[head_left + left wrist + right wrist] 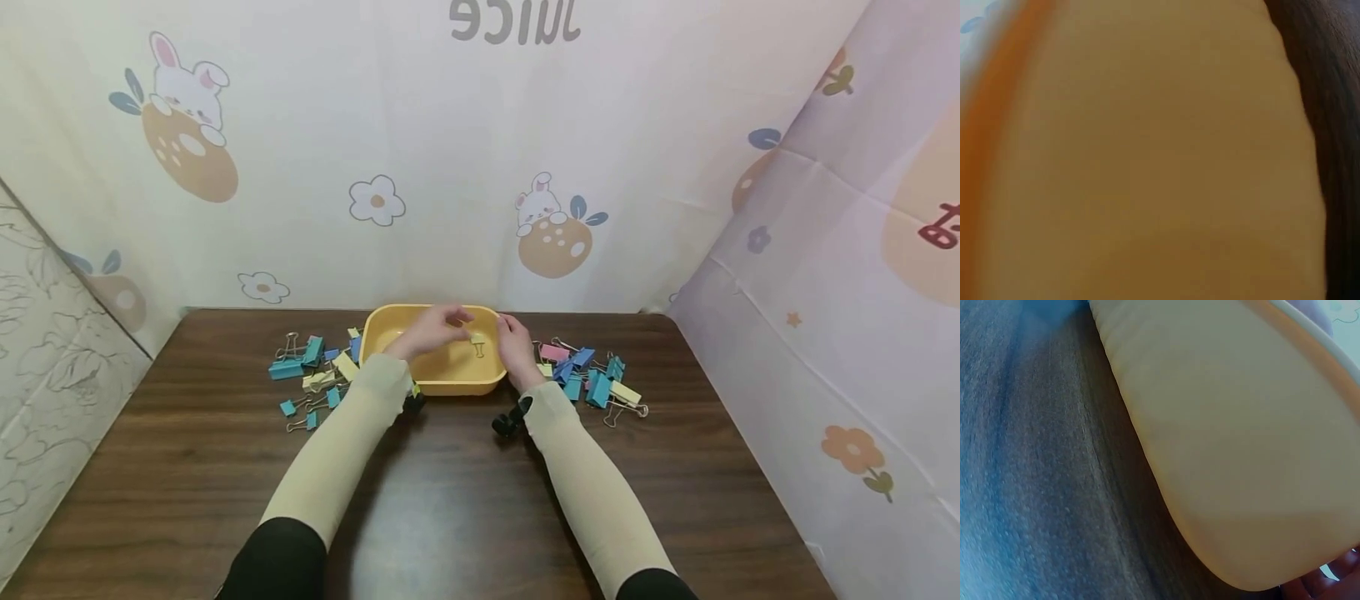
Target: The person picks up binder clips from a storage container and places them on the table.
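A yellow plastic tub (459,388) stands at the back of the brown table. Over its inside hovers my left hand (435,330), fingers spread loosely and nothing visible between them. Just right of those fingertips, a small pale yellow binder clip (478,345) shows inside the tub. My right hand (515,346) grips the tub's right side at the rim. The right wrist view shows the tub's outer wall (1235,444) close up, with a few fingers (1319,584) at its lower corner. In the left wrist view the tub's wall (1166,144) fills nearly everything.
Left of the tub lies a loose pile of teal, yellow and blue binder clips (287,368). Another pile, with pink, blue, teal and yellow clips (598,388), lies to the right. A patterned curtain (450,250) hangs behind the table (450,492).
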The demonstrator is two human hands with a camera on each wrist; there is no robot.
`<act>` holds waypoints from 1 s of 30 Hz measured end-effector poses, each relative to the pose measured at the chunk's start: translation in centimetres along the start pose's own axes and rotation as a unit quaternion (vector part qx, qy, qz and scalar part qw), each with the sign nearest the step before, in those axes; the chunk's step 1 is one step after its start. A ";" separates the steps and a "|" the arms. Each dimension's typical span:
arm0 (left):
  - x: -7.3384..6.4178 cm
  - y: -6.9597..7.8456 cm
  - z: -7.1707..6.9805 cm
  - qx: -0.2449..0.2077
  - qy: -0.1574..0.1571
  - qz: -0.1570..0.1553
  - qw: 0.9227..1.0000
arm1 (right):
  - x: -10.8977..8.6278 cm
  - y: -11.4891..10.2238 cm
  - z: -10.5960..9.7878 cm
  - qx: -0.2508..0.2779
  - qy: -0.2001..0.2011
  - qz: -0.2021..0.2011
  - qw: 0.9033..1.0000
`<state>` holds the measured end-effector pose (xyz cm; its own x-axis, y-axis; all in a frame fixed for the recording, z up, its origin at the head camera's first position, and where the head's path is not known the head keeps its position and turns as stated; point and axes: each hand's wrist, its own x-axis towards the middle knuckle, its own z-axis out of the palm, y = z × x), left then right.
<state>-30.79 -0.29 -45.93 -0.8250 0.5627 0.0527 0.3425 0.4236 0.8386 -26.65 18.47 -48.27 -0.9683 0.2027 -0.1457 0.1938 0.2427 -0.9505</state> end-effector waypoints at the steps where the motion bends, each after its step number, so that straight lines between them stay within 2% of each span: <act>1: 0.2 0.0 0.2 0.006 -0.005 -0.002 1.000 | 0.0 0.0 0.0 0.000 -0.002 0.002 1.000; 4: 0.7 -0.1 0.7 0.021 -0.018 -0.004 1.000 | 0.0 0.0 0.1 -0.002 -0.002 0.006 1.000; 10: 1.1 0.4 1.1 0.020 -0.042 -0.008 0.999 | 0.0 0.0 0.1 -0.002 0.005 -0.002 1.000; 13: 1.4 0.2 1.4 0.054 -0.062 0.002 0.997 | 0.0 0.0 0.1 -0.001 0.002 -0.004 1.000; 17: 1.9 -0.1 2.0 0.144 -0.088 0.021 0.986 | -0.1 0.0 0.2 0.001 0.000 -0.004 1.000; 20: 2.1 -0.1 2.4 0.197 -0.090 0.028 0.976 | -0.1 0.1 0.2 0.005 -0.001 -0.005 1.000; 26: 2.3 0.7 2.9 0.254 -0.084 0.026 0.963 | 0.0 0.1 0.1 0.006 0.005 -0.009 1.000; 30: 2.4 0.9 3.1 0.262 -0.085 0.015 0.961 | 0.0 0.1 0.1 0.004 0.006 -0.009 1.000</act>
<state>-31.10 3.67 -46.74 -0.7405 0.6699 -0.0537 0.5820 0.6791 0.4472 -26.68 18.45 -48.40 -0.9696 0.2102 -0.1253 0.1752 0.2387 -0.9551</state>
